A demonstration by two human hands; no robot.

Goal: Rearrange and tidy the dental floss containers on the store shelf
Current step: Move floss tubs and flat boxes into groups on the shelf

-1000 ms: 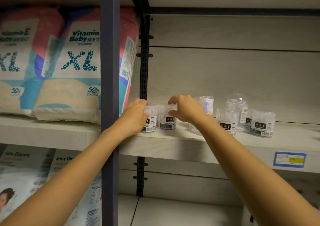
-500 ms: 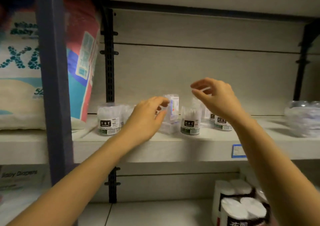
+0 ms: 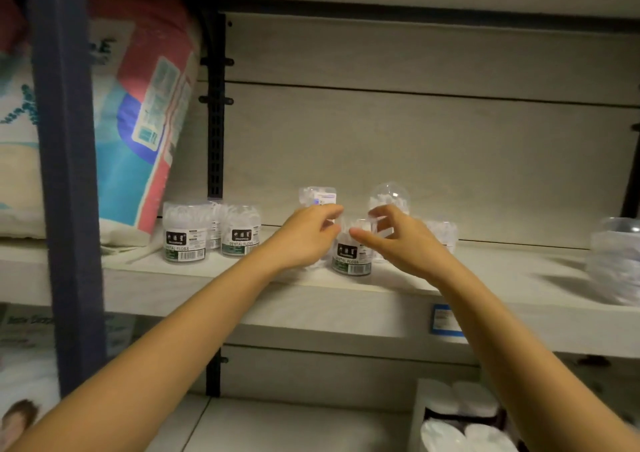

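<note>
- Floss container (image 3: 351,255) stands upright on the shelf (image 3: 346,299) between my hands
- My left grip (image 3: 304,240) is open, holding nothing
- My right grip (image 3: 405,240) is open too, thumb near its top

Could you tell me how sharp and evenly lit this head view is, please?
Head view: dim light; left hand and right hand motion-blurred; labels on the left floss containers legible; clear tub far right smeared; wide-angle distortion slants the dark post.
</note>
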